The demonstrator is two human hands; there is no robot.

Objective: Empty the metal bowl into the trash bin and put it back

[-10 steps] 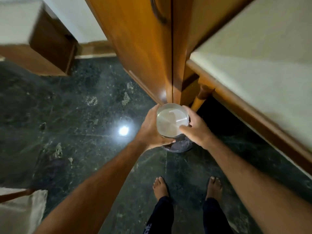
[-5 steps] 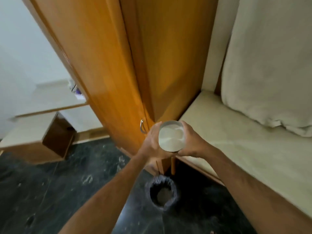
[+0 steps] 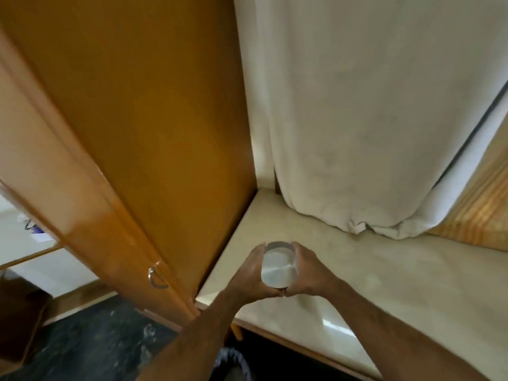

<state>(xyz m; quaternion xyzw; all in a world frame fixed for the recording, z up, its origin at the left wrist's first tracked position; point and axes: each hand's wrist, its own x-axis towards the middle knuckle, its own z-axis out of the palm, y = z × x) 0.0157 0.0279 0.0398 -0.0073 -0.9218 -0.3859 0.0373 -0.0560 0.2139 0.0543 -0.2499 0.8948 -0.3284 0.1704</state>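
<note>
The small metal bowl (image 3: 279,266) is held upright between both hands, over the near left corner of a cream counter (image 3: 384,284). Its inside looks bare and shiny. My left hand (image 3: 248,273) grips its left side and my right hand (image 3: 310,270) grips its right side, thumbs meeting under the near rim. Whether the bowl touches the counter cannot be told. The trash bin (image 3: 233,362), dark with a black liner, stands on the floor below the counter edge, mostly hidden behind my left forearm.
A tall wooden wardrobe (image 3: 132,149) with a metal handle (image 3: 156,277) stands at the left, right against the counter. A white cloth (image 3: 371,119) hangs down onto the back of the counter. Dark stone floor (image 3: 90,350) lies at the lower left.
Both hands have lifted the bowl from just above the bin up and forward over the counter corner. My view has tilted upward, so the bin has dropped to the bottom edge.
</note>
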